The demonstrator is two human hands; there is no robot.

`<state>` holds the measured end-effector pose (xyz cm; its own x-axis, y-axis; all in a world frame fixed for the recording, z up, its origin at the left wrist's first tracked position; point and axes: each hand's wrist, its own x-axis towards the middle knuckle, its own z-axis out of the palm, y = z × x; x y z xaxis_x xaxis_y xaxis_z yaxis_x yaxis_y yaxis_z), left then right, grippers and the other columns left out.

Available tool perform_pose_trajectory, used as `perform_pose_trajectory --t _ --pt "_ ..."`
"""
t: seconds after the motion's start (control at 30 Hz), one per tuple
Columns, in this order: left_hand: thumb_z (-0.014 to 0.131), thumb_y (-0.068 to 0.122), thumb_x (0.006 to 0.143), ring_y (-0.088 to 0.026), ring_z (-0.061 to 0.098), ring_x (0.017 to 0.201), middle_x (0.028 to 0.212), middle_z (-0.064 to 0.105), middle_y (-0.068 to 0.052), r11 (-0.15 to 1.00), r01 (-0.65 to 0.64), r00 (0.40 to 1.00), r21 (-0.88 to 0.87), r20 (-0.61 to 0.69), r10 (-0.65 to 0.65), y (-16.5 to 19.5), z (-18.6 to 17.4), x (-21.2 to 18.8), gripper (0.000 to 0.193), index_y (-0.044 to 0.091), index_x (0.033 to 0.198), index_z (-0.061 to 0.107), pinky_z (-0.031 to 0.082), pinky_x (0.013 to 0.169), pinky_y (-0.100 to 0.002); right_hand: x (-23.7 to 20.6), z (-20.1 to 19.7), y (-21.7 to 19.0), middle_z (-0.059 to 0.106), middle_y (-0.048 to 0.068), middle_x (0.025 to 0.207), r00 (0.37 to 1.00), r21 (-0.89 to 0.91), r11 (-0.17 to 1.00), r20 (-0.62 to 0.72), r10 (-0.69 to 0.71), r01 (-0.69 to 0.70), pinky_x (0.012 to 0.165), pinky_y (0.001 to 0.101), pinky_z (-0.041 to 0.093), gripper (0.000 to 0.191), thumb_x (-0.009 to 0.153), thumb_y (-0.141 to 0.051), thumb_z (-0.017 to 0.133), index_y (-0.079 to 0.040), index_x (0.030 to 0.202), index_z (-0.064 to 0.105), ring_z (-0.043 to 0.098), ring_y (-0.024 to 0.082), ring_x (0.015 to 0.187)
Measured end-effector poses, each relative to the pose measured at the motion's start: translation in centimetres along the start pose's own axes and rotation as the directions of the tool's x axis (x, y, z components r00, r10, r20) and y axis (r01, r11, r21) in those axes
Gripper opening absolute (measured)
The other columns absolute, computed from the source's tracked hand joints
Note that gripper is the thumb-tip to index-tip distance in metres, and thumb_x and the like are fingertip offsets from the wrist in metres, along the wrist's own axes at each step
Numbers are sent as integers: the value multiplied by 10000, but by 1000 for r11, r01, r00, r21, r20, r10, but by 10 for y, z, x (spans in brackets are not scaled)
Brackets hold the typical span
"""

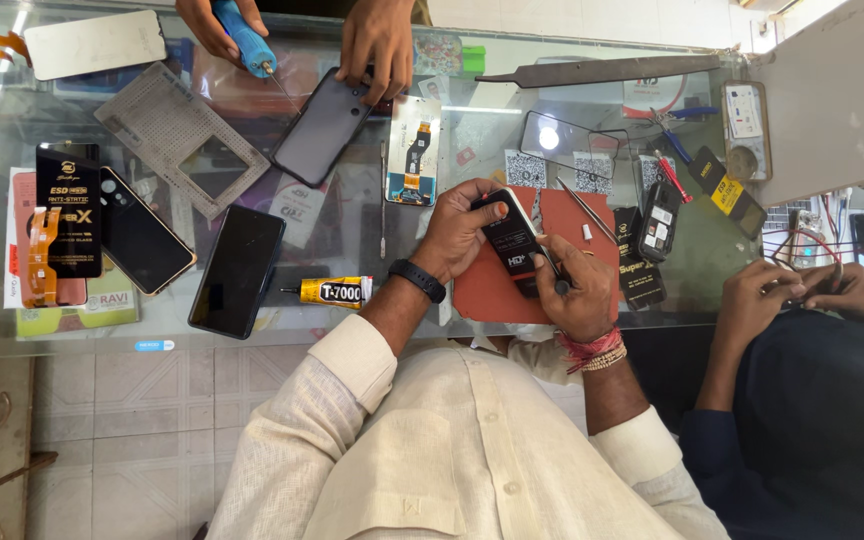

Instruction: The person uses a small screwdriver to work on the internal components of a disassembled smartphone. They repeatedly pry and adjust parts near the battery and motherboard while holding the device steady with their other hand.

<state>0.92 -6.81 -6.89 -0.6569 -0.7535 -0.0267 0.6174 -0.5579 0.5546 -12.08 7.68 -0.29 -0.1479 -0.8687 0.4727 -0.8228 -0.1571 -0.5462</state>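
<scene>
My left hand (455, 232), with a black band on its wrist, grips a small black rectangular device (508, 240) with a white edge and holds it tilted above a red mat (484, 292) on the glass counter. My right hand (579, 292), with red threads round its wrist, pinches a thin metal tool (555, 270) whose tip rests against the device's lower end. Both hands meet over the mat.
Across the counter another person's hands hold a blue screwdriver (244, 36) and a dark phone (322, 126). A second person's hands (797, 290) work at the right. Nearby lie a yellow glue tube (338, 291), black phones (237, 270), a grey perforated tray (174, 135) and long tweezers (592, 71).
</scene>
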Motion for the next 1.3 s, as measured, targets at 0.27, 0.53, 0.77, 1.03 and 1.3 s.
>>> perform_pose_trajectory --t 0.27,0.53,0.77,1.03,1.3 --pt "767 -17 906 -125 669 964 1018 729 -43 1000 -4 1000 25 -13 4 0 1 -2 187 18 1081 708 553 920 -297 -2 2 2 746 116 915 1000 20 1000 -18 -19 20 544 310 454 261 908 30 734 28 1166 696 613 149 600" --pt "770 -18 908 -126 671 968 1015 729 -44 1000 -5 1000 25 -13 5 1 0 -1 189 21 1082 709 556 921 -295 -2 2 2 672 85 752 1000 17 1000 -2 3 -3 523 318 420 276 907 26 748 11 1180 709 557 135 560" --pt "773 -34 899 -115 669 963 1027 727 -40 999 -48 999 16 -26 48 -4 1 -3 207 29 1083 703 547 915 -278 -14 -5 -5 706 72 810 974 166 960 52 219 -225 530 238 413 513 861 -56 803 41 1308 570 557 64 597" --pt "763 -26 909 -114 683 941 1027 732 -50 988 -72 994 134 -69 82 -11 0 0 214 7 1113 708 574 883 -265 -41 -5 9 674 77 707 908 60 911 134 398 -408 566 248 419 162 964 -103 791 3 1080 751 514 69 631" --pt "650 -68 915 -130 709 987 1086 745 -85 993 13 998 117 -69 -5 -5 4 1 278 -35 1191 667 583 923 -284 -45 -9 21 733 31 885 867 399 771 175 466 -496 726 222 519 130 993 -78 716 25 1072 711 634 51 802"
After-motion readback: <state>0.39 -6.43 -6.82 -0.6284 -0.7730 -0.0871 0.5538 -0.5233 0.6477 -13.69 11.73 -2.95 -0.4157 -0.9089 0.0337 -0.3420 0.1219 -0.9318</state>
